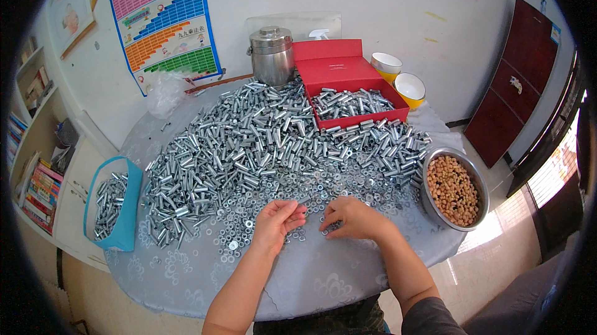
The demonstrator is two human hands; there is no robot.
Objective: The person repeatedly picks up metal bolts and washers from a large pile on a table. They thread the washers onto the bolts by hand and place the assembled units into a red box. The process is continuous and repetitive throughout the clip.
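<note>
My left hand (277, 223) is closed, thumb and forefinger pinching a small silver metal sleeve (303, 201) that points toward the right. Close beside it, my right hand (353, 218) is curled down at the near edge of the scattered washers (249, 211), its fingertips drawn together; what they hold, if anything, is too small to make out. Behind both hands spreads a big heap of silver metal sleeves (249, 130), some with bolts or rods showing. The flat ring washers lie in a loose band between that heap and me.
A red box (348, 125) full of sleeves stands open on the heap, near a steel canister (272, 58) and yellow-white bowls (410, 88). A light-blue bin (132, 211) of sleeves is at left; a metal bowl (484, 201) of tan and dark pieces sits at the right table edge.
</note>
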